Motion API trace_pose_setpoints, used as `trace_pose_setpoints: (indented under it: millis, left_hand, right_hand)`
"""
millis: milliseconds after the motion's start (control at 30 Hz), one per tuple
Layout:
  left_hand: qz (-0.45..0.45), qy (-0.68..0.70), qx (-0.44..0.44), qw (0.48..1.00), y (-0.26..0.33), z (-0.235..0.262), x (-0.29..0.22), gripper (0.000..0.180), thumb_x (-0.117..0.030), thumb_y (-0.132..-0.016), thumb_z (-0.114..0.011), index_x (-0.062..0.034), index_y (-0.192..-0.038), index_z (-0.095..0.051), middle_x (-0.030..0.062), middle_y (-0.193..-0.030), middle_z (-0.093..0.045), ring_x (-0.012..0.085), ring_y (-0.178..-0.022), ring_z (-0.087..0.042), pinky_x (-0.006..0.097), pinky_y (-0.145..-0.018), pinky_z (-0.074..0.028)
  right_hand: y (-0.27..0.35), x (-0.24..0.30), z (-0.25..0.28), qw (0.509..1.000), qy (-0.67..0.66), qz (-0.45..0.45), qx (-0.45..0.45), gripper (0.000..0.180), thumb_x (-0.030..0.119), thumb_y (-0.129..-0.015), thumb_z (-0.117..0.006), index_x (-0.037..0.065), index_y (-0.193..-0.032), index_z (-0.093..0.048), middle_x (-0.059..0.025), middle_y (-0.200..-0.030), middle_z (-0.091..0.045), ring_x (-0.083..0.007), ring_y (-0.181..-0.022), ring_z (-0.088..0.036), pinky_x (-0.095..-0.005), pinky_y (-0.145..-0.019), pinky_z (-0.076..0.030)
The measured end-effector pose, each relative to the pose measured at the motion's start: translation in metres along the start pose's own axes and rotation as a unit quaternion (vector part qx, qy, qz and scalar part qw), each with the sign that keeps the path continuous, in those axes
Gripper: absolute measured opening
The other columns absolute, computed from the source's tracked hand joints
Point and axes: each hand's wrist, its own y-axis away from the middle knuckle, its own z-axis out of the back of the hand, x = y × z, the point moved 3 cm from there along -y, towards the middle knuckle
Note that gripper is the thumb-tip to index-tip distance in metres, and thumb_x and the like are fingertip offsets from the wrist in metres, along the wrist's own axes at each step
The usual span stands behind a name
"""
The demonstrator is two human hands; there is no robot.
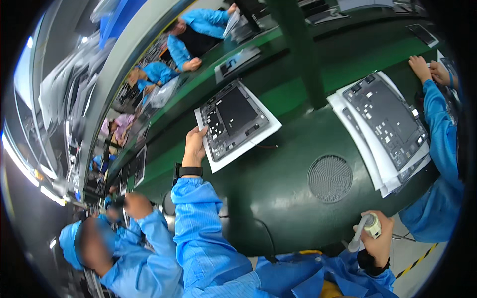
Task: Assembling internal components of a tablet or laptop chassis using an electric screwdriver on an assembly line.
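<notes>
The dark green, glossy tabletop (293, 141) spans the frame from lower centre to upper right, its smooth surface catching soft reflections. On the right lies a stack of smooth white sheets (385, 171), fanned slightly out of line, and on it a dark grey, flat rectangular panel (380, 111) dotted with small white patches; its long axis slants from upper left to lower right. In the upper centre is a similar dark grey electronic panel with a black rectangular block (237, 110), backed by a white sheet (248, 143). Its lower edge slants up toward the right; foreshortening leaves it unclear which side is longer.

At that panel's lower-left side, the left hand (194, 146) has its grip closed on the edge, thumb lying over the face. In the upper left, a clear, crinkled plastic bag (163, 93) lies before a co-worker, its contents unreadable. At lower right, the right hand (380, 243) wraps its grip around a pale plastic dispenser with a bent, greyish tube (371, 227); whether it holds anything cannot be told. Left of that is a round, ridged grey disc (330, 179). A thin dark wire (268, 146) sticks out beside the held panel.
</notes>
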Motion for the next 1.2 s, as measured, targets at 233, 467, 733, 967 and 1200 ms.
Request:
trace_pose_setpoints:
  millis: [233, 467, 733, 967, 1200]
  left_hand:
    - [0.057, 0.02, 0.052, 0.997, 0.154, 0.019, 0.043, 0.02, -0.003, -0.088, -0.049, 0.005, -0.106, -0.05, 0.0103, -0.088, -0.063, 0.0147, -0.072, -0.062, 0.028, -0.066, -0.053]
    - [0.11, 0.058, 0.039, 0.991, 0.26, 0.007, 0.096, 0.037, -0.004, -0.087, -0.052, 0.0055, -0.12, -0.04, 0.0141, -0.097, -0.062, 0.0155, -0.08, -0.063, 0.028, -0.072, -0.053]
    - [0.075, -0.016, 0.022, 0.997, 0.275, -0.005, 0.105, 0.033, -0.005, -0.088, -0.052, 0.004, -0.117, -0.041, 0.0123, -0.098, -0.061, 0.014, -0.085, -0.06, 0.025, -0.074, -0.049]
    - [0.089, -0.227, 0.027, 0.97, 0.28, 0.011, 0.079, 0.031, -0.011, -0.087, -0.055, 0.0081, -0.112, -0.049, 0.0101, -0.087, -0.063, 0.012, -0.073, -0.06, 0.024, -0.058, -0.048]
    - [0.141, -0.584, 0.177, 0.78, 0.342, 0.047, 0.036, 0.01, -0.008, -0.079, -0.058, -0.0015, -0.084, -0.063, 0.0128, -0.066, -0.062, 0.0229, -0.058, -0.061, 0.031, -0.053, -0.047]
  right_hand:
    - [0.006, -0.008, -0.004, 0.999, -0.033, 0.005, -0.025, 0.031, 0.006, -0.06, -0.072, 0.001, -0.088, -0.06, -0.0041, -0.076, -0.059, -0.0127, -0.061, -0.048, -0.0256, -0.061, -0.039]
    - [0.005, -0.017, -0.008, 0.997, -0.078, -0.009, 0.007, 0.029, 0.003, -0.068, -0.069, -0.002, -0.094, -0.057, -0.0024, -0.088, -0.058, -0.0079, -0.07, -0.044, -0.0228, -0.061, -0.037]
    - [0.008, -0.004, -0.013, 0.999, -0.021, 0.026, -0.027, 0.027, 0.003, -0.066, -0.07, 0.0, -0.089, -0.058, -0.0002, -0.081, -0.058, -0.0075, -0.067, -0.046, -0.0223, -0.06, -0.038]
    - [0.011, -0.001, -0.017, 0.998, -0.044, -0.019, -0.051, 0.025, 0.002, -0.062, -0.073, 0.001, -0.084, -0.061, 0.0029, -0.068, -0.055, -0.0049, -0.061, -0.046, -0.0205, -0.055, -0.037]
    - [0.005, -0.001, -0.013, 0.997, -0.043, -0.012, -0.055, 0.029, 0.004, -0.06, -0.072, 0.001, -0.087, -0.062, 0.0035, -0.066, -0.047, -0.0069, -0.058, -0.039, -0.0222, -0.052, -0.033]
